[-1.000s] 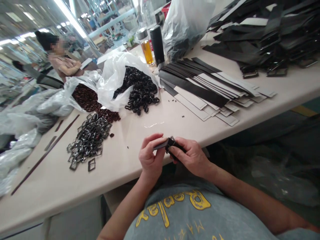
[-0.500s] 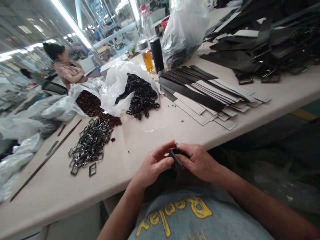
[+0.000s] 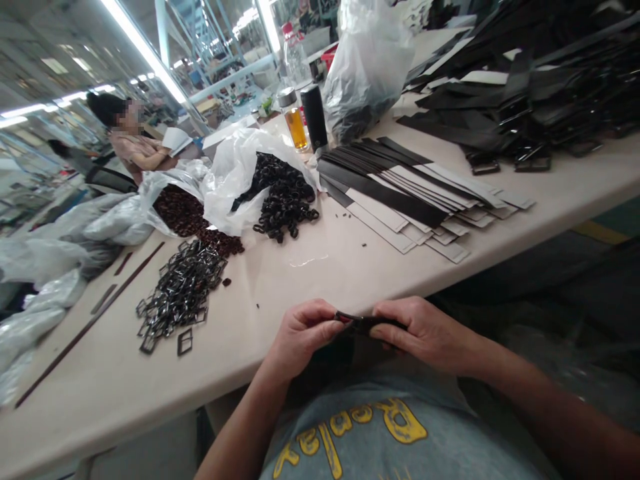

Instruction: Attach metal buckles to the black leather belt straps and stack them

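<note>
Just off the table's front edge, both my hands work on one black belt strap [image 3: 369, 323]. My left hand [image 3: 303, 337] pinches, between thumb and fingers, a dark, shiny-edged piece at the strap's end that looks like a buckle [image 3: 343, 316]. My right hand [image 3: 427, 337] is closed on the strap beside it, thumb on top. The fingers partly cover where strap and buckle meet. To the left lies a heap of dark rectangular buckles [image 3: 183, 287], with one loose buckle [image 3: 185, 341] in front of it.
Black strap loops [image 3: 285, 207] spill from a white plastic bag [image 3: 225, 167]; a second bag spills small brown pieces [image 3: 177, 210]. Black-and-white strips [image 3: 400, 193] are stacked mid-table. Buckled straps [image 3: 530, 127] pile up at right. A bottle [image 3: 294, 123] and black flask [image 3: 314, 117] stand behind. A person [image 3: 135, 143] is beyond.
My hands have moved apart, the right one shifting rightward. The strap, folded and hanging between them before, is now stretched sideways, with the shiny dark end showing at my left fingertips.
</note>
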`<state>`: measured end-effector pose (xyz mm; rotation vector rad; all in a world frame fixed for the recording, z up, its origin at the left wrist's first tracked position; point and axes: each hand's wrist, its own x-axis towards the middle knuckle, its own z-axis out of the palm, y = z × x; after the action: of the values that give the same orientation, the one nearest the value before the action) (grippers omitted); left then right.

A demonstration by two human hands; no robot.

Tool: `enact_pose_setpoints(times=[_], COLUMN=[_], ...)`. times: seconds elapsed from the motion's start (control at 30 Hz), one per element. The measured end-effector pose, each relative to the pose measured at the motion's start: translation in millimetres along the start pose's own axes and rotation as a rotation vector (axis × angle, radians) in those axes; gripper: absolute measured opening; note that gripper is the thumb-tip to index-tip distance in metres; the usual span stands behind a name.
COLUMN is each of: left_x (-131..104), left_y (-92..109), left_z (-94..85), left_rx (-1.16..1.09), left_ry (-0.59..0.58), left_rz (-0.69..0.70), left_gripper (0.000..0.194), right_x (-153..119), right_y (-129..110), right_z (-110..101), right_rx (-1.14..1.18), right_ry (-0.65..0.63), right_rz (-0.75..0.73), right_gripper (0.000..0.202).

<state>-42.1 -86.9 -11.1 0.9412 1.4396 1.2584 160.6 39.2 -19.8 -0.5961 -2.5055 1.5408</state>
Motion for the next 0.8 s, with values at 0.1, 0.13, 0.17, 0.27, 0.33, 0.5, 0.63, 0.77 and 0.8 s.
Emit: enact_pose_setpoints(times=[0.1,0.13,0.17,0.27,0.33,0.5,0.63,0.77,0.8], left_x=[-2.2,-2.5,-2.3,0.2,3.5,17.7,36.8,56.1,59.8], left_y=[-1.5,-1.4,-0.9,1.5,3.3,10.2,10.3,1.1,-1.7], left_z=[-2.6,-2.1,-0.7,8.9,17.6,30.4,32.2,38.6,40.6], left_rx=[0.158,0.221,0.288,0.504,0.631,0.623,0.268,-0.013,-0.055], left_ry=[0.002,-0.020,-0.057,-0.243,-0.363,-0.306,-0.083,0.024,0.040], left_rz=[0.082,0.105,0.129,0.270,0.402,0.474,0.313,0.151,0.124], left_gripper=[0.014,0.013,0.014,0.023,0.025,0.018,0.016,0.012,0.010], right_x=[-10.8,-14.5,-18.0,-24.5,-23.6,-2.2,14.6,13.1,11.0], right_y=[0.4,-0.7,-2.6,-15.8,-31.5,-72.1,-64.1,-24.7,-14.9], right_z=[-16.8,-23.1,-29.5,-47.7,-58.0,-80.6,-87.8,-70.4,-63.2], right_rx=[-0.157,-0.218,-0.281,-0.451,-0.531,-0.633,-0.609,-0.521,-0.490], right_ry=[0.030,0.047,0.064,0.104,0.111,0.199,0.543,0.757,0.812], right_rz=[-0.036,-0.061,-0.091,-0.214,-0.316,-0.489,-0.460,-0.359,-0.345], right_gripper=[0.027,0.024,0.022,0.023,0.029,0.028,0.016,0.012,0.012])
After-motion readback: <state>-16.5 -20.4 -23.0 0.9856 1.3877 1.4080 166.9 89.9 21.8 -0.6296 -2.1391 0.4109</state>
